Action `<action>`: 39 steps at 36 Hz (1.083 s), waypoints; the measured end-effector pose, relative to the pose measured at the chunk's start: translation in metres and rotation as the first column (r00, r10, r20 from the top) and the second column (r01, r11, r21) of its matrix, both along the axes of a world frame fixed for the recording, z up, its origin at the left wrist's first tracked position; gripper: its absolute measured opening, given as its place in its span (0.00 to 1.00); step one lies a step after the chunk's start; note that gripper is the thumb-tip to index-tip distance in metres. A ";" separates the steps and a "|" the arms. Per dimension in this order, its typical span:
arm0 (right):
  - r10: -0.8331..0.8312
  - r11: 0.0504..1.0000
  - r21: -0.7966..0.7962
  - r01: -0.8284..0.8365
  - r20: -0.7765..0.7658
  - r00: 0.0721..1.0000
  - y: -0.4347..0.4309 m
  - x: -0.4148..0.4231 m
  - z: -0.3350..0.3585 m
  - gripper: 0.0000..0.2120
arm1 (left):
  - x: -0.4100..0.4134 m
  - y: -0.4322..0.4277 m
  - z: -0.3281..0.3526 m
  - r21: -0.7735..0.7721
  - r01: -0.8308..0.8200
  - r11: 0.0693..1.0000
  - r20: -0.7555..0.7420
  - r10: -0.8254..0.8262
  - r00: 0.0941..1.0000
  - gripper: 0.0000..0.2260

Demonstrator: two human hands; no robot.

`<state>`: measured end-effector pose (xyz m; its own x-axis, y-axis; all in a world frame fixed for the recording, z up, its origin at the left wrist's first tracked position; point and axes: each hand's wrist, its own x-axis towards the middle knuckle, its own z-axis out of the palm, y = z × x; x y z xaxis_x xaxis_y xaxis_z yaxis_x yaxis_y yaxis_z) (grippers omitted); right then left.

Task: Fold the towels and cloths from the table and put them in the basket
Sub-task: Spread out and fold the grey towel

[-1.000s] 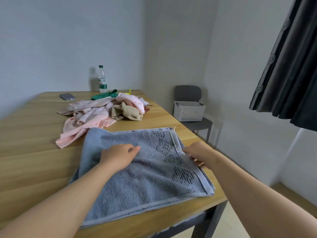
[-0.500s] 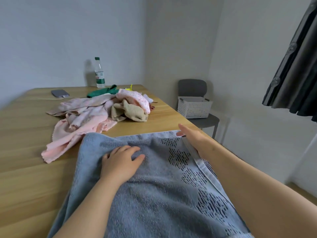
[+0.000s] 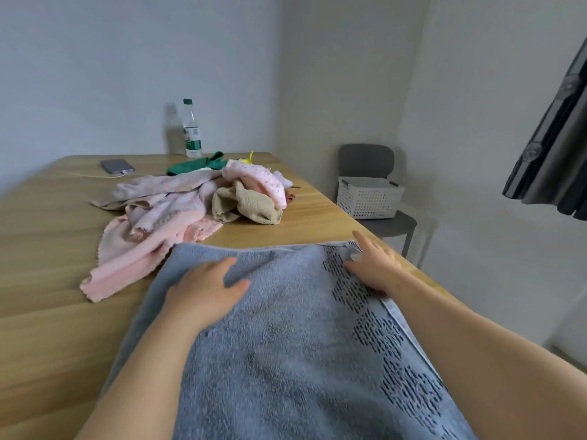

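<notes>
The near end of the grey-blue towel (image 3: 286,344) runs off the bottom of the view, so its front hem and the near edge of the table (image 3: 47,249) cannot be seen, and both forearms cover parts of it. It lies flat on the wood, its far hem straight across and its patterned border close along the table's right edge. The left hand (image 3: 203,290) lies palm-down on the towel at about 10 o'clock from its middle, fingers straight and gripping nothing. The right hand (image 3: 374,268) rests flat at the far right corner, about 1 o'clock, fingers extended over the hem. At 11 o'clock a heap of pink cloths (image 3: 158,223) reaches the towel's far left corner, with a beige cloth (image 3: 251,204) and a green cloth (image 3: 190,166) partly buried in it. Bare tabletop stretches away at 9 o'clock. At 2 o'clock, off the table, a white basket (image 3: 368,198) sits on a grey chair (image 3: 365,160); its inside cannot be made out. A bottle (image 3: 191,130) and a phone (image 3: 117,166) stand near the far edge at 12 o'clock.
</notes>
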<state>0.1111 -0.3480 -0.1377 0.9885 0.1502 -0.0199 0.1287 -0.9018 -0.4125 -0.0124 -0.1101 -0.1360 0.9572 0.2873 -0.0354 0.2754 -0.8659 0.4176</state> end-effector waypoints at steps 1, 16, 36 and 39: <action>-0.020 0.999 -0.034 0.022 0.034 0.999 0.001 -0.002 -0.003 0.32 | 0.000 0.001 -0.006 0.067 -0.001 0.998 -0.061 0.006 0.998 0.26; 0.112 0.975 -0.209 -0.071 0.191 0.975 0.010 -0.072 -0.023 0.22 | -0.016 -0.015 -0.022 0.213 -0.031 0.976 -0.034 0.039 0.999 0.24; -0.246 0.958 0.159 0.240 0.020 0.969 -0.020 -0.039 -0.004 0.07 | 0.040 -0.022 -0.006 0.133 0.011 0.991 0.050 -0.018 0.999 0.17; -0.280 0.955 0.093 0.280 -0.016 0.960 -0.021 -0.030 -0.005 0.05 | 0.046 -0.021 -0.012 0.132 -0.056 0.990 0.058 0.049 0.997 0.14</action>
